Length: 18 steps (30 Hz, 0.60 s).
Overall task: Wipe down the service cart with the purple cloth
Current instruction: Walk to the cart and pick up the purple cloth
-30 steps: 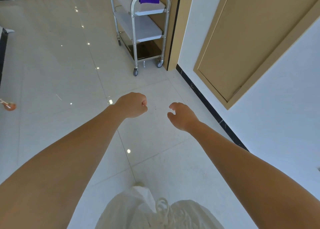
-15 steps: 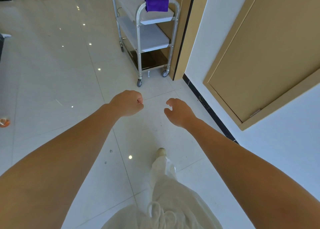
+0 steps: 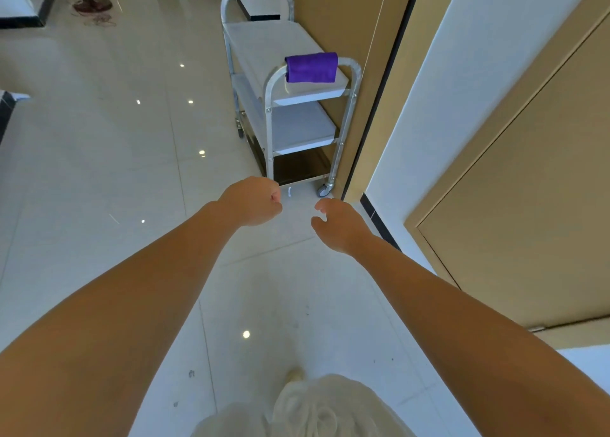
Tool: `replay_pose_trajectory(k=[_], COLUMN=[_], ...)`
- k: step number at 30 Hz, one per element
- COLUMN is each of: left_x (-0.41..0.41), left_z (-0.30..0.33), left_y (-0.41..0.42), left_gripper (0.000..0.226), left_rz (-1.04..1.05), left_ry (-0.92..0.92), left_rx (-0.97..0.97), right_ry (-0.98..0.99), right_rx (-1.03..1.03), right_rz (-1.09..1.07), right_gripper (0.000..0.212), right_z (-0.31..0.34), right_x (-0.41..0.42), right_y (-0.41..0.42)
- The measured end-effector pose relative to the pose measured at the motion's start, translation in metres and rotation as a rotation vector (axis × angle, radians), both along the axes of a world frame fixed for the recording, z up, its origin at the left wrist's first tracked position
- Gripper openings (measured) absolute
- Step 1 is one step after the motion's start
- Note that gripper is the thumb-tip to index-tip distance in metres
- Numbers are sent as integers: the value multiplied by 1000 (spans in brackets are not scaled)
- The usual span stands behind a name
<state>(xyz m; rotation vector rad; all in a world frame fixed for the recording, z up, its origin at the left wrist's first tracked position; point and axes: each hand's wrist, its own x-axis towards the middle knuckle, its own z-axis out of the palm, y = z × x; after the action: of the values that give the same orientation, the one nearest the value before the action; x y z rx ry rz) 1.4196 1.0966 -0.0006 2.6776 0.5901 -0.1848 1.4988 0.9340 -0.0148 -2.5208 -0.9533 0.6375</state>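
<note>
Purple cloth [image 3: 311,67] folded and draped over the near handle bar of the cart [image 3: 290,113], hanging onto the top shelf edge. Cart standing on the tiled floor [image 3: 99,172] against a tan wall panel [image 3: 333,23], three shelves, wheels at the bottom, a second handle at the far end. Both bare arms stretched forward over the floor, well short of the cart and apart from the cloth. Left hand [image 3: 252,202] curled into a fist, fingers closed on nothing. Right hand [image 3: 340,225] just beside it, fingers loosely curled and relaxed, thumb apart, holding nothing. Tan door [image 3: 528,205] set in the white wall to the right. White trousers and a shoe tip [image 3: 294,374] at the bottom edge. A dark floor stand base [image 3: 92,5] far off at upper left.
</note>
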Motion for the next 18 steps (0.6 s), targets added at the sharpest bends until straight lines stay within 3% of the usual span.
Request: replay_pose_trajectory(k=[18], left_x=[177], left_z=[-5], left_y=[178], left_gripper=[16], left_rz=[-45], left_ry=[-72], left_rx=[-16], right_ry=[-23], right_rx=[48], right_rz=[-33], right_gripper=[39], right_z=[-2], right_x=[177], right_y=[186])
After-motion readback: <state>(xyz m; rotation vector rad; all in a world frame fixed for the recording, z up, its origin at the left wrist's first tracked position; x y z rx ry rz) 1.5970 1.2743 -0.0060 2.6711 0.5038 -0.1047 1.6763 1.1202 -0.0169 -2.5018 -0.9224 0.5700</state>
